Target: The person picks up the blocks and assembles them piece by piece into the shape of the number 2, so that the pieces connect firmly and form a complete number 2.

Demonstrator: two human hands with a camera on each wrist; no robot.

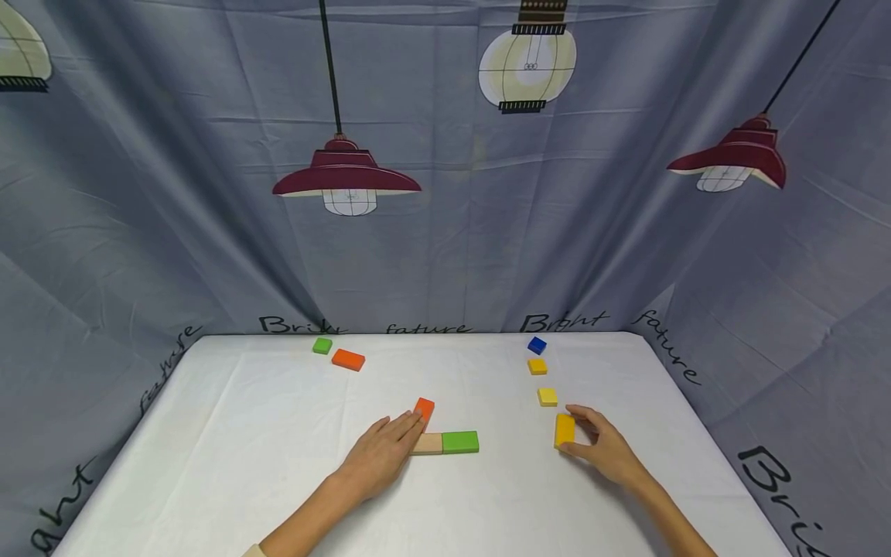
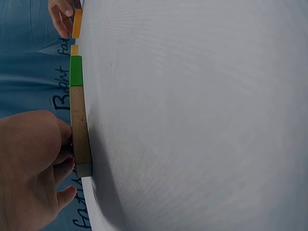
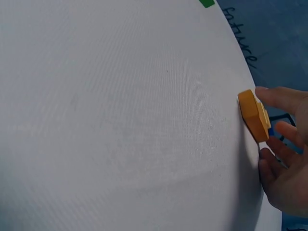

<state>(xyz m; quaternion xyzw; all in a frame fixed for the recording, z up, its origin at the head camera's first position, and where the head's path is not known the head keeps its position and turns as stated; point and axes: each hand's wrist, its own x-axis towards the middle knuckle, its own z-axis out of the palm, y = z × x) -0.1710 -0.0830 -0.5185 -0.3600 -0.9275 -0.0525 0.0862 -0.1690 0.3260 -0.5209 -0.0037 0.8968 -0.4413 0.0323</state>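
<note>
My left hand (image 1: 381, 456) rests with its fingers stretched together over an orange block (image 1: 424, 408) and the left part of a natural wood block (image 1: 428, 444). In the left wrist view the long wood block (image 2: 81, 130) lies flat, its side in front of the fingertips. A green block (image 1: 460, 442) sits end to end with it on the right. My right hand (image 1: 609, 450) pinches a yellow block (image 1: 564, 431) by its two ends, thumb at the near end. That yellow block (image 3: 253, 115) also shows in the right wrist view.
Beyond the right hand stand two small yellow blocks (image 1: 547, 397) and a blue block (image 1: 537, 345). At the far left lie a small green block (image 1: 322, 346) and an orange block (image 1: 348, 360). A white cloth (image 1: 230, 464) covers the table; a grey curtain (image 1: 431, 263) hangs behind.
</note>
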